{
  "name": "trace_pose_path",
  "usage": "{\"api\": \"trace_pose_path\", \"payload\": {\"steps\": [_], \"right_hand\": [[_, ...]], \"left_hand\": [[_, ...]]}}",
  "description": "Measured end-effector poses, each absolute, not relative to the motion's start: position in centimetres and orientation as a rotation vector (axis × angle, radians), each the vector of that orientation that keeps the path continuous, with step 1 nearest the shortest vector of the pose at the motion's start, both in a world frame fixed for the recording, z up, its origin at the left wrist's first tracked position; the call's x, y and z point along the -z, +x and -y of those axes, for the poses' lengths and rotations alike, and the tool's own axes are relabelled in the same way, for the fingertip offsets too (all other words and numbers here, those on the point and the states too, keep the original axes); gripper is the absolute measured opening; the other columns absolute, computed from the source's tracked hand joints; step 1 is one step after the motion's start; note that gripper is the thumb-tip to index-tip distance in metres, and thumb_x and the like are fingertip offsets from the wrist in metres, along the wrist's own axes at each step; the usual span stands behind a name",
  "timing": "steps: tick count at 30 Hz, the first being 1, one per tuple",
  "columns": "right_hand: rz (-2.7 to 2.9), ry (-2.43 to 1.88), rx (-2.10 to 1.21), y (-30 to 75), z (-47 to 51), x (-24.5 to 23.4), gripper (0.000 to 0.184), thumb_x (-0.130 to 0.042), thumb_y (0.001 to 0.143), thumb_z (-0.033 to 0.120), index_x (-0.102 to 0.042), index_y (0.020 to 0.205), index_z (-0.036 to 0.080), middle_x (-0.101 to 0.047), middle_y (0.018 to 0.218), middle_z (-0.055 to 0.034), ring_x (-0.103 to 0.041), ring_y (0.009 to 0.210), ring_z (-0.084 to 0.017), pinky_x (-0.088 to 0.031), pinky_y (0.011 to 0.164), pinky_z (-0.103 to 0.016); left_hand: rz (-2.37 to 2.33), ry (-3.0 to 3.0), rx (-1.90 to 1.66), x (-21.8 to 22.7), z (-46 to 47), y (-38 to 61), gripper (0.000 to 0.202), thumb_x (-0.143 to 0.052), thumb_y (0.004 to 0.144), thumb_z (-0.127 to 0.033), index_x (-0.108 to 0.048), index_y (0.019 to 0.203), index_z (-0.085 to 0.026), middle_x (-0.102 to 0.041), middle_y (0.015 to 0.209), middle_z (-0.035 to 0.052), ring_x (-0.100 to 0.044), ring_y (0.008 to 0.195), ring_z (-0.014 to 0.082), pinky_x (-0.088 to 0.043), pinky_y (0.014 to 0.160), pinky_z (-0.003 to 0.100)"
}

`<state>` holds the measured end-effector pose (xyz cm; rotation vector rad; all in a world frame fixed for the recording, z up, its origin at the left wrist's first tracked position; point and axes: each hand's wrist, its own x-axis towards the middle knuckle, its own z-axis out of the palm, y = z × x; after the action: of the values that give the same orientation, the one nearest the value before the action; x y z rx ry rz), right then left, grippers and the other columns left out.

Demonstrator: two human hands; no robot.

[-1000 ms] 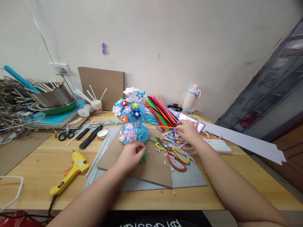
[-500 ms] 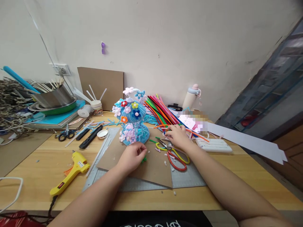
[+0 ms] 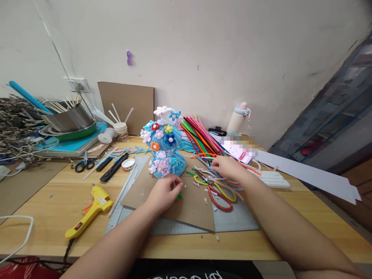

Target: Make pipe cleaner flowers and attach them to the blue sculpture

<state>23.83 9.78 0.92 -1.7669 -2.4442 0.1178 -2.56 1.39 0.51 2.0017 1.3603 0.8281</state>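
My left hand (image 3: 166,192) is closed in a pinch above the cardboard sheet (image 3: 192,209). A small green fuzzy pipe cleaner piece (image 3: 179,195) shows just under its fingertips. Farther right, my right hand (image 3: 228,169) has its fingers curled down among loose pipe cleaners (image 3: 200,155); its fingertips are partly hidden, so what they grip cannot be made out. Scissors (image 3: 222,195) with red and yellow handles lie between the hands, amid short pale scraps. Behind my left hand stands a blue mushroom-shaped pipe cleaner piece (image 3: 164,141) covered in colourful flowers.
A yellow glue gun (image 3: 91,211), a black cutter (image 3: 114,167), small dark scissors (image 3: 84,163) and a white lid (image 3: 128,164) lie at left. Behind are a paper cup (image 3: 120,131) and steel bowls (image 3: 68,122). A phone (image 3: 236,151), bottle (image 3: 236,119) and white case (image 3: 273,179) sit at right.
The view has shifted slightly. My right hand has moved a little right, drawing its fingers in over the pipe cleaners. My left hand keeps its pinch in about the same place.
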Motion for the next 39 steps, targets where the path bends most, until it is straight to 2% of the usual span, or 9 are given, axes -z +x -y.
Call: {"api": "trace_pose_path", "payload": {"steps": [2,5,9,13,16,19,22,32,39], "right_hand": [[2.534,-1.727,-0.316,24.9,-8.8,-0.9,0.013,-0.065,0.070,0.034,-0.066,0.065,0.022,-0.062,0.065,0.0004,-0.055,0.061,-0.014,-0.034,0.056,-0.024],[2.586,-1.681,-0.542,25.9,-7.6,-0.1,0.007,-0.068,0.065,0.025,-0.064,0.062,0.020,-0.062,0.062,0.0013,-0.054,0.058,-0.014,-0.032,0.051,-0.023],[2.514,-1.648,-0.512,25.5,-6.4,-0.2,0.013,-0.058,0.075,0.024,-0.061,0.064,0.018,-0.063,0.069,-0.0018,-0.056,0.066,-0.016,-0.035,0.057,-0.024],[2.354,-1.442,-0.674,22.7,-4.2,-2.1,0.016,-0.048,0.083,0.027,-0.059,0.074,0.019,-0.061,0.065,0.0008,-0.054,0.061,-0.014,-0.034,0.054,-0.023],[2.376,-1.276,-0.730,19.8,-1.9,-3.2,0.019,-0.047,0.086,0.031,-0.059,0.077,0.019,-0.060,0.067,0.0004,-0.052,0.061,-0.013,-0.034,0.054,-0.023],[2.388,-1.242,-0.688,17.8,-0.5,-3.3,0.018,-0.047,0.087,0.028,-0.058,0.077,0.019,-0.060,0.067,0.0004,-0.051,0.061,-0.013,-0.033,0.055,-0.022],[2.390,-1.221,-0.643,17.2,-0.4,-2.9,0.014,-0.047,0.087,0.025,-0.057,0.079,0.019,-0.061,0.072,-0.0006,-0.053,0.065,-0.013,-0.034,0.057,-0.023],[2.403,-1.061,-0.350,16.0,-2.1,-3.4,0.014,-0.045,0.089,0.019,-0.058,0.086,0.019,-0.060,0.083,-0.0029,-0.055,0.080,-0.015,-0.038,0.070,-0.025],[2.358,-1.260,-0.376,15.4,-0.9,-1.6,0.014,-0.043,0.089,0.022,-0.057,0.085,0.020,-0.064,0.077,-0.0021,-0.058,0.072,-0.015,-0.034,0.061,-0.024]], "left_hand": [[-1.366,2.021,-0.831,-0.6,-1.3,-2.5,0.025,-0.044,0.083,-0.034,-0.060,0.073,-0.018,-0.060,0.064,-0.0001,-0.052,0.058,0.0135,-0.036,0.055,0.024],[-1.356,2.043,-0.835,-0.5,-1.3,-2.5,0.026,-0.043,0.084,-0.035,-0.060,0.072,-0.018,-0.061,0.064,0.0003,-0.052,0.060,0.0139,-0.036,0.056,0.024],[-1.323,2.042,-0.841,-0.3,-1.2,-2.5,0.024,-0.045,0.084,-0.032,-0.061,0.073,-0.018,-0.061,0.065,0.0003,-0.053,0.061,0.0140,-0.037,0.057,0.024],[-1.271,1.972,-0.910,-0.3,-0.9,-2.2,0.024,-0.046,0.085,-0.033,-0.062,0.096,-0.019,-0.060,0.069,-0.0001,-0.051,0.059,0.0128,-0.038,0.056,0.023],[-1.180,2.053,-0.940,-0.4,-0.7,-1.9,0.029,-0.048,0.085,-0.030,-0.058,0.110,-0.022,-0.062,0.082,0.0022,-0.052,0.066,0.0133,-0.041,0.062,0.025],[-1.101,2.167,-0.918,-0.4,-0.6,-1.9,0.017,-0.048,0.085,-0.025,-0.063,0.092,-0.020,-0.062,0.085,0.0043,-0.055,0.077,0.0153,-0.042,0.069,0.026],[-1.132,2.197,-0.871,-0.4,-0.7,-1.9,0.016,-0.048,0.084,-0.023,-0.062,0.078,-0.018,-0.062,0.079,0.0041,-0.055,0.076,0.0156,-0.041,0.067,0.026],[-1.177,1.638,-0.898,0.0,-1.8,-2.7,0.026,-0.054,0.078,-0.040,-0.062,0.078,-0.015,-0.062,0.068,0.0010,-0.054,0.058,0.0127,-0.040,0.053,0.023],[-1.475,1.941,-0.935,-0.1,-1.6,-2.9,0.016,-0.053,0.078,-0.030,-0.064,0.072,-0.019,-0.065,0.068,0.0007,-0.056,0.063,0.0148,-0.038,0.058,0.025]]}}
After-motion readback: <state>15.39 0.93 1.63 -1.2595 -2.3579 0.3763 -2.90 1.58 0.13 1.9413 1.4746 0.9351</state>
